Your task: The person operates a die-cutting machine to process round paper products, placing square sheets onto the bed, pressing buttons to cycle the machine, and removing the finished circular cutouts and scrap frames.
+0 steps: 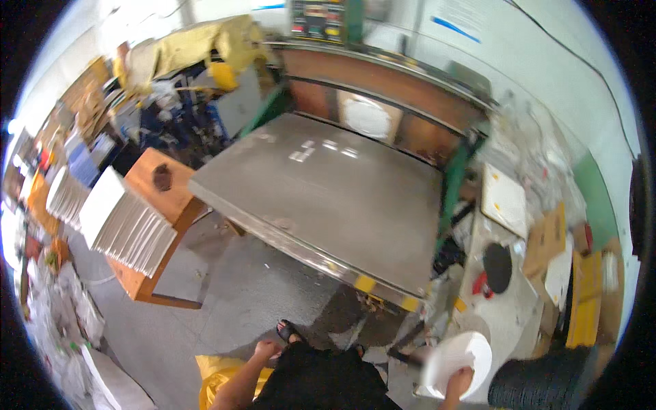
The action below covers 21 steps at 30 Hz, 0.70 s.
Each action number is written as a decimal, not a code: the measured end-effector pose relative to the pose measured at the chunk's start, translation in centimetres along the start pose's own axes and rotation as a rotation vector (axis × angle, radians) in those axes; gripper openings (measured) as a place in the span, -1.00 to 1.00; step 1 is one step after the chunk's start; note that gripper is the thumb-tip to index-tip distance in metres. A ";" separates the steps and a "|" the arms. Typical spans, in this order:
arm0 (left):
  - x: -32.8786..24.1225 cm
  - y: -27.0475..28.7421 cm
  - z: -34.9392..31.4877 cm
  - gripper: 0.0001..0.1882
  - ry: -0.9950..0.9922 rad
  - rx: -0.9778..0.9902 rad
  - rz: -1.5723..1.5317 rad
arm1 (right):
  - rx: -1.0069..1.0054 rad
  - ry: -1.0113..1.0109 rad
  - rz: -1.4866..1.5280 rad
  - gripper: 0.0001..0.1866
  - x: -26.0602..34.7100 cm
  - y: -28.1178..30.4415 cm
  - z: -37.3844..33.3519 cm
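A person's right hand [461, 381] touching a white round piece [452, 357] at the near end of the cluttered tabletop [514, 307], its grip hard to tell, left hand [267, 349] near a yellow sack [214, 371], loosely curled, grip likewise unclear

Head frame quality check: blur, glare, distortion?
Head view: fisheye border blacks out the corners; upper left blows out to white; glare streaks the front edge of the grey metal plate; the control panel looks soft; the white round piece by the right hand smears along its left side.
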<state>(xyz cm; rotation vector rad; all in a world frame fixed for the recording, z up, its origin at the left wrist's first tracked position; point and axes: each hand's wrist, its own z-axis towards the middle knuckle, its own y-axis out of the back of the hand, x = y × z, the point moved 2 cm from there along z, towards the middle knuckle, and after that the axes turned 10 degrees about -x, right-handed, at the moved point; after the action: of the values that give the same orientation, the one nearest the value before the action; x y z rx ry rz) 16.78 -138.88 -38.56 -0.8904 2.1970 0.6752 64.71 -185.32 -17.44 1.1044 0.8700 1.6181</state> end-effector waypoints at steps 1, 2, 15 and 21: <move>4.4 4.1 -0.6 -0.82 -0.051 -0.104 -0.091 | 0.097 -0.011 -0.002 -0.81 4.4 -0.7 0.1; 6.5 7.9 0.5 -0.82 -0.092 -0.175 -0.095 | 0.124 -0.056 -0.036 -0.78 9.1 0.9 -1.2; -33.2 56.1 -15.9 -0.38 -0.514 -1.742 0.945 | 0.738 0.908 0.627 -0.72 56.1 4.6 -13.5; -31.8 57.7 -14.3 -0.57 -0.427 -1.560 0.990 | 0.995 0.890 0.622 -0.73 60.5 3.8 -18.7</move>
<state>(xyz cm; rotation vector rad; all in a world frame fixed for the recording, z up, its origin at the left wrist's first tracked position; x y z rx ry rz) -14.28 -98.97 6.08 -0.0521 1.2528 2.8581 37.90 -129.24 -4.60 1.3721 2.2522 2.3171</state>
